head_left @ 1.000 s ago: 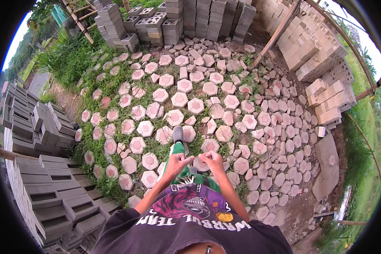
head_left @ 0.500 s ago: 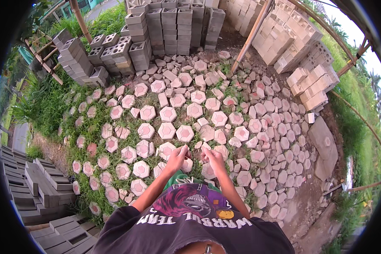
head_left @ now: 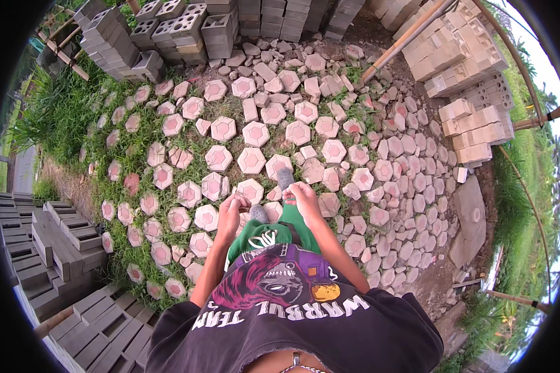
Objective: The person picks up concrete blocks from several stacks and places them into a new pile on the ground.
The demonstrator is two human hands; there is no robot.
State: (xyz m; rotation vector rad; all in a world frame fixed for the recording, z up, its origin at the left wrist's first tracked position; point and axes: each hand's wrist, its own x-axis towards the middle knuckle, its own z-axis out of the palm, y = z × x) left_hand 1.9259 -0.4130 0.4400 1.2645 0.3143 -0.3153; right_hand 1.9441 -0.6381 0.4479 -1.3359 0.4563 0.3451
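Observation:
I stand on pink and grey hexagonal paving stones (head_left: 252, 160) laid in grass. My left hand (head_left: 230, 211) and my right hand (head_left: 302, 198) are held close together in front of my waist, fingers curled, with nothing visible in them. Below the hands are my green shorts (head_left: 274, 233) and two grey shoes; the front shoe (head_left: 284, 177) rests on a paver, the rear shoe (head_left: 258, 213) just behind my left hand. A dark printed shirt (head_left: 292, 311) fills the lower edge.
Stacks of grey concrete blocks (head_left: 186, 28) stand at the back, pale blocks (head_left: 473, 124) at the right, and dark block rows (head_left: 50, 248) at the lower left. Loose broken pavers (head_left: 404, 186) cover the right side. A bamboo pole (head_left: 404, 40) leans at the top right.
The view has swung and moved forward across the pavers; the block stacks at the back are closer. My hands have stayed together in front of my waist.

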